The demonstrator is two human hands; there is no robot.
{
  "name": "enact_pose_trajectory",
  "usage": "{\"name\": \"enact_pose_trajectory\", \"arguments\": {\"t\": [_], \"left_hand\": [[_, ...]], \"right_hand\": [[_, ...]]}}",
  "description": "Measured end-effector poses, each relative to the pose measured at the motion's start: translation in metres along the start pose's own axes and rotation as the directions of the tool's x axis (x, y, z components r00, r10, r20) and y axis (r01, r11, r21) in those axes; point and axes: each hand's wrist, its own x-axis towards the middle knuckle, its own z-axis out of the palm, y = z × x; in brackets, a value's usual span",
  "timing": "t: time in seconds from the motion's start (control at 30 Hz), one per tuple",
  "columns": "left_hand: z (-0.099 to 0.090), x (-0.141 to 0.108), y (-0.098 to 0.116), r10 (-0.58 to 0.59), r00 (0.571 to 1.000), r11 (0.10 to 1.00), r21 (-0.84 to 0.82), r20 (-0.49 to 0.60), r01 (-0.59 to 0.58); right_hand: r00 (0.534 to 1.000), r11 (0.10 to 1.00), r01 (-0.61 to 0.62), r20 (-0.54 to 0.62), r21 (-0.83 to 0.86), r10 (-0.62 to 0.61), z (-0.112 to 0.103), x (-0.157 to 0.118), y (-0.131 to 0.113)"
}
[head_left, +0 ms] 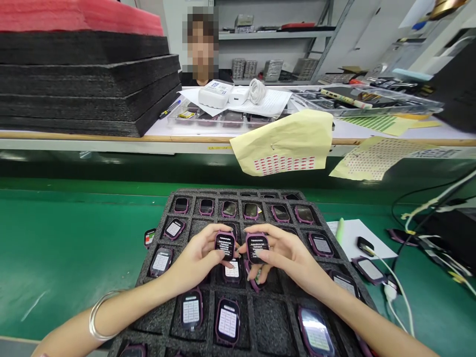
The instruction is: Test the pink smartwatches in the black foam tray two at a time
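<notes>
In my left hand [204, 248] is a purple-framed smartwatch body [224, 243], gripped at its edges with the thumb on the lower screen. A similar smartwatch body [256, 244] is held in my right hand [286, 246], its thumb also on the screen. Both dark screens show lines of white text and sit side by side. Beneath them lies a black foam tray [270, 325] divided into compartments, several with purple watch bodies. One watch with a lit white screen [231, 271] is just below my left hand. Another purple watch [254, 284] is partly hidden by my right fingers; contact is unclear.
Black foam trays [74, 84] are stacked on the shelf at left. Yellow sticker sheets [286, 139] hang over the shelf edge. Right of the tray, cables [403, 297] and a watch [368, 270] lie on the green table [67, 253]. A person [201, 44] is behind the shelf.
</notes>
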Motion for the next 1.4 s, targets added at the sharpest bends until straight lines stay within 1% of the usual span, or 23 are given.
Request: {"name": "enact_pose_trajectory", "arguments": {"t": [0.17, 0.33, 0.47, 0.63, 0.87, 1.0, 1.1, 1.27, 1.33, 1.4], "left_hand": [[0.0001, -0.0001, -0.0014, 0.012, 1.0, 1.0, -0.001, 0.002, -0.012], [0.0, 0.0, -0.0011, 0.029, 1.0, 0.999, -0.018, -0.004, -0.03], [0.0002, 0.0, 0.001, 0.025, 1.0, 0.999, -0.035, -0.002, -0.025], [0.0002, 0.0004, 0.0019, 0.011, 1.0, 0.999, -0.031, -0.003, -0.011], [-0.0001, 0.0003, 0.0039, 0.023, 1.0, 0.999, -0.042, -0.022, -0.024], [-0.0001, -0.0003, 0.006, 0.035, 0.999, 0.998, -0.042, -0.025, -0.036], [-0.0001, -0.0007, 0.0057, 0.039, 0.999, 0.998, -0.049, -0.017, -0.04], [0.0011, -0.0024, 0.0039, 0.041, 0.998, 0.999, -0.03, -0.04, -0.042], [0.0016, -0.003, 0.0034, 0.04, 0.997, 0.999, -0.015, -0.064, -0.041], [0.0016, -0.0031, 0.0029, 0.046, 0.995, 0.999, -0.006, -0.089, -0.047]], "right_hand": [[1.0, 1.0, -0.005, -0.023, -0.012, 0.005, 0.0029, 0.0006, -0.0002], [1.0, 1.0, 0.02, 0.017, 0.021, -0.021, 0.0022, -0.0004, -0.0022], [1.0, 0.999, 0.024, -0.016, 0.036, -0.023, 0.001, 0.0002, -0.0012], [0.999, 1.0, 0.008, -0.049, 0.027, -0.007, 0.0027, 0.0007, -0.0009], [0.999, 1.0, 0.017, -0.047, 0.002, -0.017, 0.0036, 0.0008, -0.0038], [0.998, 0.999, 0.008, -0.059, -0.05, -0.011, 0.0034, 0.0005, -0.0059], [0.996, 0.995, -0.002, -0.093, -0.1, -0.007, 0.0046, 0.0011, -0.0064], [0.974, 0.985, -0.061, -0.227, -0.161, 0.023, 0.0074, 0.0035, -0.0034], [0.974, 0.989, -0.073, -0.224, -0.132, 0.042, 0.0073, 0.0032, -0.0022], [0.98, 0.995, -0.063, -0.192, -0.072, 0.048, 0.0064, 0.0018, -0.0015]]}}
